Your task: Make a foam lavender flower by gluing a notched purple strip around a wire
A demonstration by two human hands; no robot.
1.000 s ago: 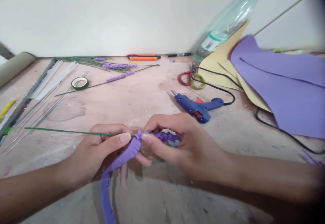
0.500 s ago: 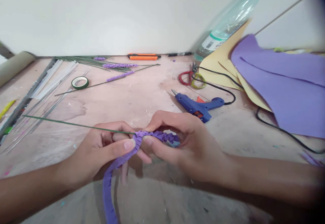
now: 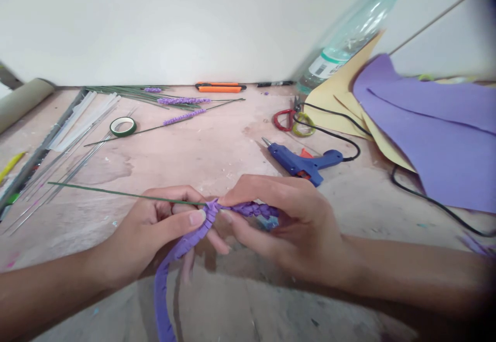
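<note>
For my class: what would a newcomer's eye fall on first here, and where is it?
Probably the purple strip, which hangs from the left hand to the bottom edge and meets the green stem between that and the right hand. Next come the blue glue gun, lying just beyond, and the large purple sheet at far right.

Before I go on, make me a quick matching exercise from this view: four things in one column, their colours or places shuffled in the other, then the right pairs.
Things:
1. Fringed strip
2. Glue gun
3. Tape roll
4. Cutter

Colours and places:
A. Orange and black, lying along the foot of the white wall
B. Green outside, white inside
C. Purple, running from the left hand to the bottom edge of the picture
D. Blue, lying beyond the right hand

Right pairs: 1-C, 2-D, 3-B, 4-A
</note>
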